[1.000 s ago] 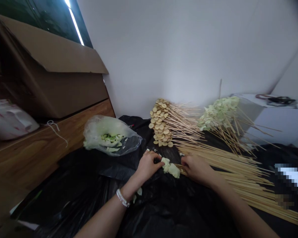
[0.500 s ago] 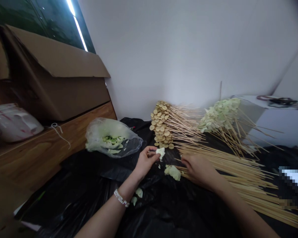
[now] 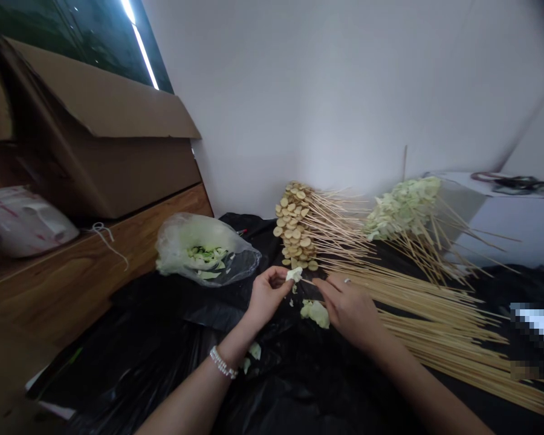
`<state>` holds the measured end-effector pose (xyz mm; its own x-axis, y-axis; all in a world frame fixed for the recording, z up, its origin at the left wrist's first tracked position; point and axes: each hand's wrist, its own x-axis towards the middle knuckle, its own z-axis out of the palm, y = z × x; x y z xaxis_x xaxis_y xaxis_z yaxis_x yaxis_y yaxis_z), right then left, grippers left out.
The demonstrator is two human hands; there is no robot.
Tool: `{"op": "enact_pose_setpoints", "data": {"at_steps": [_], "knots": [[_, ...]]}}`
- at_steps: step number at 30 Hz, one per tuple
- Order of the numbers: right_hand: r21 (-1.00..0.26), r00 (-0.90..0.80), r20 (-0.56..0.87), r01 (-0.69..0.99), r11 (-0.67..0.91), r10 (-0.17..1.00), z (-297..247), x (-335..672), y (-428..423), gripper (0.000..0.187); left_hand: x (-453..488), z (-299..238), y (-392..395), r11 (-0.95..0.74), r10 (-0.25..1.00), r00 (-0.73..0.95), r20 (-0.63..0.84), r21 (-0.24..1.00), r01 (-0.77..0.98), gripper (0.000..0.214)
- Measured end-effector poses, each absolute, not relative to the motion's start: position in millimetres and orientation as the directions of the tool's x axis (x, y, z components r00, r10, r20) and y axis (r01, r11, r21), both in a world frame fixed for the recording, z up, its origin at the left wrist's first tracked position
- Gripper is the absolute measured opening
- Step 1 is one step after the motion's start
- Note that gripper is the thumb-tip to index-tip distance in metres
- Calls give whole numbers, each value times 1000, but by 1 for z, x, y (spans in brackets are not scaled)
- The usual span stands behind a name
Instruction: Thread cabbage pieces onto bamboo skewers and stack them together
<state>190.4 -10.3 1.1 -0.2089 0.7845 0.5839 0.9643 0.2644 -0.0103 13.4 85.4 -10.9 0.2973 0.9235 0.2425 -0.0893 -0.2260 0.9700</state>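
Between the thumb and fingers of my left hand [image 3: 268,295] is a pale cabbage piece [image 3: 294,275]. My right hand [image 3: 351,306] pinches a thin wooden skewer [image 3: 307,281], whose front end reaches the cabbage piece; whether it has pierced it I cannot tell. Just below lies a skewer loaded with cabbage [image 3: 316,314], its stick partly hidden behind my right hand. Many bare skewers [image 3: 453,341] lie in rows to the right. An open clear plastic bag [image 3: 208,249] of cut cabbage rests left of my hands.
Skewered round slices [image 3: 294,223] are stacked by the wall, with skewered cabbage [image 3: 405,205] to their right. Black plastic sheeting [image 3: 299,386] covers the surface. A cardboard box [image 3: 118,163] and a white container [image 3: 25,220] stand at left. Loose cabbage bits [image 3: 254,350] lie near my left wrist.
My right hand has moved left from the bare skewers with one skewer, bringing its end to the cabbage piece. My left hand has stayed nearly in place.
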Motion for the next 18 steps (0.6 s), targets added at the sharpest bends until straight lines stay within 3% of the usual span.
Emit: {"op": "enact_pose_setpoints", "data": {"at_steps": [8, 18], "knots": [[1, -200, 616, 967, 254, 761, -9, 187, -7, 28, 16, -10, 80, -259, 907, 324, 268, 963, -73, 17], [51, -165, 560, 985, 165, 812, -4, 181, -12, 30, 17, -11, 76, -320, 901, 314, 298, 947, 19, 14]]}}
